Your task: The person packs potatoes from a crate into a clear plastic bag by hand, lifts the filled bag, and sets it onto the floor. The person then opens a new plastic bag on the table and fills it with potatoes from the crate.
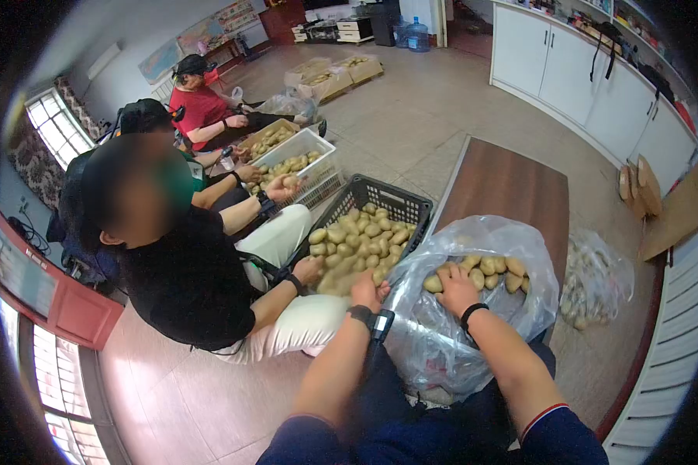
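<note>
My left hand [370, 289] is at the near right corner of a black plastic crate [420, 208] full of potatoes [368, 242]. Its fingers are curled inward, and what lies within them is hidden. My right hand [457, 287] reaches into a clear plastic bag [419, 329] that lies open in front of me. The fingers there bend over a potato [433, 284] at the left of the pile. More loose potatoes [490, 267] lie in the bag beyond that hand.
A person in black [186, 287] sits to my left, one hand [309, 270] in the crate. Two more people sit beyond, beside a white crate [322, 167] of potatoes. A brown board [512, 182] lies behind my bag. Another filled bag [595, 279] stands on the right.
</note>
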